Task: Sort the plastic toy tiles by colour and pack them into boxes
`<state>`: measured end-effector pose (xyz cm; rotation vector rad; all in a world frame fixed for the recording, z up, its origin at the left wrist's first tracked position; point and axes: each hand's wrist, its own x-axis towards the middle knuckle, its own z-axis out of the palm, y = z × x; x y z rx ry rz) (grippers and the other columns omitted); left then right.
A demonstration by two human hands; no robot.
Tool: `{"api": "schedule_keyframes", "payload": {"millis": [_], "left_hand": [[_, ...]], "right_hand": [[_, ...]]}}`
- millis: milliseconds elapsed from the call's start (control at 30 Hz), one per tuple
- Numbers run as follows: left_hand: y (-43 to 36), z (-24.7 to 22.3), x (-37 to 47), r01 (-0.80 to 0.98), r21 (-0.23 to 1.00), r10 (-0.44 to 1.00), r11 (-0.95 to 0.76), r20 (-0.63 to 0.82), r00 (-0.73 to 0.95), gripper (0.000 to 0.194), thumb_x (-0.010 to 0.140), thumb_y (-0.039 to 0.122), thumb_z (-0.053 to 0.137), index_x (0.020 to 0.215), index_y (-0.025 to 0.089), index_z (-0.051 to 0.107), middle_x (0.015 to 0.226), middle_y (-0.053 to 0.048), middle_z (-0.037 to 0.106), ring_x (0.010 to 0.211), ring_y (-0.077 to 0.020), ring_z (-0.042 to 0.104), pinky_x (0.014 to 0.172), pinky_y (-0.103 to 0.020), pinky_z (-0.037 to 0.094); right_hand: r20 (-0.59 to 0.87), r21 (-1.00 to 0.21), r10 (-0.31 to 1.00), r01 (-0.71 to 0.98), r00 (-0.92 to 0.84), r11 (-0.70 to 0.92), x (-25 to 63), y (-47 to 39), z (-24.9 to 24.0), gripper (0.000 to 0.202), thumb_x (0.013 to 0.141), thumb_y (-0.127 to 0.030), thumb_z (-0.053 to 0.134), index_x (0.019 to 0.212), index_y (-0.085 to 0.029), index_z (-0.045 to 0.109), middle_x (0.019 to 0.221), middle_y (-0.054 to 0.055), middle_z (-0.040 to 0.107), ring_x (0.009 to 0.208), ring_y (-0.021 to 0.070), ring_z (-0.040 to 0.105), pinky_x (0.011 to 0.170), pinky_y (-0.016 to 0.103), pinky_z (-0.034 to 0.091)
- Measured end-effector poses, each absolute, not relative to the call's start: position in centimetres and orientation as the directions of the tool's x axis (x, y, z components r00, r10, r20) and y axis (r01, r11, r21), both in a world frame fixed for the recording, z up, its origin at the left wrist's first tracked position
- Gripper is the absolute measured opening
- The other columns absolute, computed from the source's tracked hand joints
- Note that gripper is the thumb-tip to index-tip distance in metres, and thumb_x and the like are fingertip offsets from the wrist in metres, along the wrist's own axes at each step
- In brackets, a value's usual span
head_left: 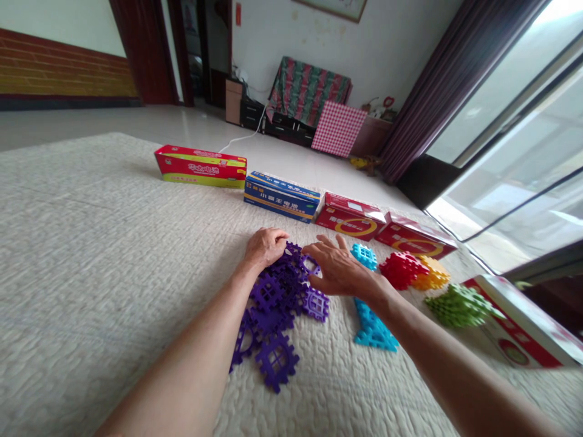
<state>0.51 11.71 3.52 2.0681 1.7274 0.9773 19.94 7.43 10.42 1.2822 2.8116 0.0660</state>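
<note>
1. The blue box [281,199] carries white characters that read 小霸王电池; orange bands run along it, and it stands between the red-and-lime box [200,169] and a red box [350,217].
2. The red-and-lime box has white characters ending in 电池, with smaller print too blurred to read; the red box and the second red box [414,237] each show a yellow ring and pale characters that I cannot make out.
3. The white-and-red box [528,321] lies at the right with a round picture on its side; the contents of all five boxes cannot be seen.
4. The purple pieces [273,293] lie in a loose heap on the pale quilted cover [118,255], some with window-like grids; cyan pieces [376,326], red pieces [402,270], orange pieces [432,273] and green pieces [462,305] lie to the right.
5. The left hand [265,247] is curled narrow at the heap's far edge; whether it grips a piece, I cannot tell.
6. The right hand [336,267] is wide, fingers spread, above the heap's right side.
</note>
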Motion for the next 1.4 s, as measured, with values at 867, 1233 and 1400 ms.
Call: {"api": "schedule_keyframes", "payload": {"millis": [867,1233,1400], "left_hand": [[12.1,3.0,0.5,0.751,0.605,0.941,-0.267,0.331,0.068,0.024,0.084,0.025,0.055,0.096,0.026,0.077,0.105,0.001,0.076,0.101,-0.02,0.068,0.094,-0.029,0.05],[12.3,2.8,0.5,0.755,0.597,0.934,-0.271,0.353,0.057,0.025,0.084,0.024,0.055,0.094,0.026,0.077,0.103,0.0,0.076,0.099,-0.0205,0.068,0.093,-0.029,0.05],[12.2,2.8,0.5,0.756,0.599,0.937,-0.265,0.345,0.055,0.025,0.084,0.023,0.055,0.095,0.026,0.077,0.104,0.001,0.076,0.1,-0.0201,0.068,0.093,-0.028,0.05]], "right_hand": [[0.048,-0.046,0.839,0.838,-0.541,0.543,24.1,11.6,11.6,0.051,0.076,-0.021,0.061,0.126,-0.018,0.057,0.124,0.013,0.065,0.114,0.0309,0.06,0.096,0.049,0.043],[0.172,-0.061,0.838,0.844,-0.518,0.534,23.5,7.9,12.0,0.047,0.079,-0.027,0.063,0.124,-0.017,0.057,0.123,0.014,0.064,0.113,0.03,0.058,0.097,0.047,0.042],[0.057,-0.231,0.818,0.79,-0.572,0.569,22.5,2.1,11.5,0.034,0.081,-0.024,0.062,0.113,-0.017,0.062,0.112,0.011,0.067,0.1,0.0232,0.064,0.088,0.038,0.051]]}}
